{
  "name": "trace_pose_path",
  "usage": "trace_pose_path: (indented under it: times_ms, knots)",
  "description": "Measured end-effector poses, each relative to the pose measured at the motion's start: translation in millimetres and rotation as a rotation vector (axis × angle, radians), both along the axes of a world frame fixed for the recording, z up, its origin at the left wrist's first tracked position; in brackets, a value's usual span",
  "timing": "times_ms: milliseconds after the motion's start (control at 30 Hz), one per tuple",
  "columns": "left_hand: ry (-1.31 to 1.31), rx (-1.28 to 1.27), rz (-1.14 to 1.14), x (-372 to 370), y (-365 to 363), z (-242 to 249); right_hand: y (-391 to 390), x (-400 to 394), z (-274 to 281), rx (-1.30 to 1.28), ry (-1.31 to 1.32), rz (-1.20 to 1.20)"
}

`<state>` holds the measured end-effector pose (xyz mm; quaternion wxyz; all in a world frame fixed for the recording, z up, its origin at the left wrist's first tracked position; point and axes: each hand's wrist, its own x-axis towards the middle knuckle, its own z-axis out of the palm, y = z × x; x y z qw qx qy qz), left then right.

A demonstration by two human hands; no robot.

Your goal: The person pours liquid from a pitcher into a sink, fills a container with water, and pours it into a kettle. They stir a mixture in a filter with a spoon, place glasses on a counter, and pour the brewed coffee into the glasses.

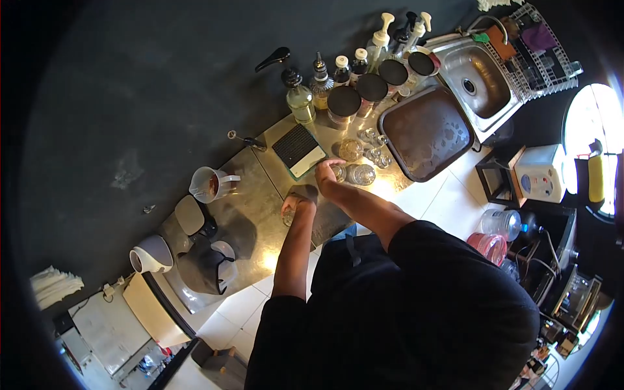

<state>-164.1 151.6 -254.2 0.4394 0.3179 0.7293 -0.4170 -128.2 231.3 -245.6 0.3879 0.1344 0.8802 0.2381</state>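
My left hand [299, 200] is at the front of the steel counter, its fingers curled round a clear glass [288, 219] that the hand mostly hides. My right hand [329, 171] is closed round another clear glass [338, 173], just beside the kitchen scale [301, 151] with its black ridged top and pale panel. Right of that hand stands a glass jar [361, 174]. Behind it is a round glass [351, 150] with amber-tinted contents or colour. Several small clear glasses [374, 146] stand further right.
A dark brown tray [427, 133] lies beside the steel sink [478, 84]. Black-lidded jars [343, 104] and pump bottles [300, 101] line the wall. To the left are a measuring jug [207, 185], a dark cloth [200, 265] over a container, and a white-and-grey appliance [151, 255].
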Motion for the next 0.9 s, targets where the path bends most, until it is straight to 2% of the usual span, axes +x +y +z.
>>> trace_pose_path:
  times_ms: [67,133,200,267,300,333,367,400,433,467,500,533,600,633,667,700,733,767,800,833,867,900]
  knots:
    - [-0.015,-0.048,-0.018,-2.9,-8.0,0.7,1.2,-1.8,-23.8,0.019,-0.124,0.072]
    - [-0.07,0.086,-0.045,-5.9,-19.6,5.2,0.7,-2.0,-7.5,0.005,-0.104,0.017]
    - [-0.142,0.029,-0.042,-18.3,-24.8,20.9,2.0,-1.2,0.9,-0.008,-0.082,-0.031]
    - [-0.209,0.252,0.154,-30.6,-36.7,34.4,5.6,-0.1,-8.5,-0.173,0.14,-0.087]
    - [-0.286,0.271,0.336,-39.3,-42.7,38.4,11.6,-2.0,1.7,-0.17,0.144,-0.091]
    - [-0.288,0.27,0.331,-51.3,-59.0,16.1,18.1,-1.7,24.1,-0.356,0.138,-0.218]
    - [-0.287,0.342,0.57,-62.1,-82.1,-25.4,21.2,2.0,44.8,-0.543,0.127,-0.345]
    - [-0.282,0.422,0.807,-67.8,-93.3,-47.8,27.2,5.9,56.4,-0.536,0.13,-0.348]
    - [-0.285,0.43,0.8,-65.1,-96.6,-29.9,34.0,12.5,67.1,-0.641,0.23,-0.42]
    - [-0.544,0.597,1.103,-64.4,-106.2,-8.5,40.3,20.3,78.3,-0.748,0.334,-0.493]
    - [-0.817,0.755,1.399,-61.3,-110.9,22.1,49.6,30.6,116.1,-0.843,0.386,-0.626]
    - [-0.824,0.756,1.385,-57.4,-115.0,48.4,57.1,43.1,124.8,-0.835,0.395,-0.634]
    - [-0.793,0.894,1.456,-46.7,-121.3,95.3,73.6,73.1,135.1,-1.124,0.763,-0.735]
    - [-0.797,0.889,1.448,-37.3,-125.6,112.6,81.3,93.3,140.1,-1.389,0.857,-0.831]
    - [-0.957,0.979,1.519,-25.2,-130.3,128.1,85.7,116.3,146.2,-1.66,0.951,-0.927]
    - [-1.123,1.065,1.582,-13.8,-132.1,141.2,88.0,138.3,166.0,-1.655,0.969,-0.942]
    - [-1.132,1.048,1.562,-3.5,-130.4,151.6,89.1,161.0,194.5,-1.883,1.086,-0.918]
    - [-1.33,1.055,1.522,6.8,-125.2,160.5,89.7,183.8,210.6,-2.104,1.211,-0.869]
    - [-1.534,1.05,1.469,19.6,-119.2,169.6,89.3,206.3,209.6,-2.227,1.229,-0.919]
    - [-1.398,1.139,1.54,40.3,-114.9,179.1,81.3,227.2,214.9,-2.333,1.335,-0.978]
    - [-1.431,1.117,1.497,51.8,-102.6,187.2,71.0,248.3,221.6,-2.435,1.453,-1.026]
    - [-1.568,1.056,1.446,62.8,-88.1,194.6,63.0,269.3,229.6,-2.42,1.549,-1.054]
